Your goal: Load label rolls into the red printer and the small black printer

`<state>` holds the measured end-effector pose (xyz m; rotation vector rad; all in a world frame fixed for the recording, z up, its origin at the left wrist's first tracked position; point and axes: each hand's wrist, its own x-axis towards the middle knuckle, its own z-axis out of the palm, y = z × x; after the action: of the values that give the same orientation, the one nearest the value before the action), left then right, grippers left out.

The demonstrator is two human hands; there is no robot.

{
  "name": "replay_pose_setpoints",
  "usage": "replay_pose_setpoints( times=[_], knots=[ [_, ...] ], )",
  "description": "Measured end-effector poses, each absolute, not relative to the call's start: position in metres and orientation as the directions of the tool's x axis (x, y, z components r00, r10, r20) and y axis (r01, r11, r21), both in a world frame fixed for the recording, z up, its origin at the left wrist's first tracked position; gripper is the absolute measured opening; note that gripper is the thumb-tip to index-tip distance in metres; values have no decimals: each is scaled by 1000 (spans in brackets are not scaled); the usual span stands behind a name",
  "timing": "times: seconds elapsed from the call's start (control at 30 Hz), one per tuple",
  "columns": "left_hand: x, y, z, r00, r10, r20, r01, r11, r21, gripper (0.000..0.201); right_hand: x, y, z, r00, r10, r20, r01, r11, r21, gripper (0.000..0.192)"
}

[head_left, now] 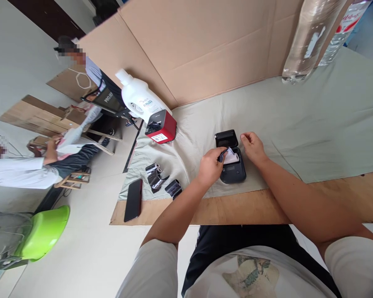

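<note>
Just right of the frame's centre, the black case (233,177) lies with its lid (226,138) raised and a white roll (231,157) inside. The left hand (211,166) pinches a dark strip (222,155) over the roll; a sideways tug could tear the strip or drag the roll crooked. The right hand (254,147) is curled beside the lid; whether it grips anything I cannot tell. If it bumps the lid, that could drop onto the left fingers.
</note>
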<state>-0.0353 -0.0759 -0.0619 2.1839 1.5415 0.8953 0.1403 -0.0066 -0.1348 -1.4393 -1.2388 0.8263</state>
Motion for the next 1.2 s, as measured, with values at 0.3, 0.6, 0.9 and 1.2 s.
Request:
replay_pose_setpoints(
  times=[0.3,0.6,0.9,1.2],
  knots=[
    [-35,-77,-65,274,913,304,769,-398,501,25,140,-6,-134,239,964,117,250,55,-967,41],
    [-33,-78,-65,330,899,287,794,-429,432,34,140,-7,-134,242,965,102,240,43,-970,39],
    [-27,-66,-71,332,918,217,760,-397,515,28,141,-7,-132,217,971,99,246,44,-968,36],
    [-24,-52,-71,376,920,108,773,-376,510,18,140,-10,-126,213,974,73,235,21,-972,34]
  ],
)
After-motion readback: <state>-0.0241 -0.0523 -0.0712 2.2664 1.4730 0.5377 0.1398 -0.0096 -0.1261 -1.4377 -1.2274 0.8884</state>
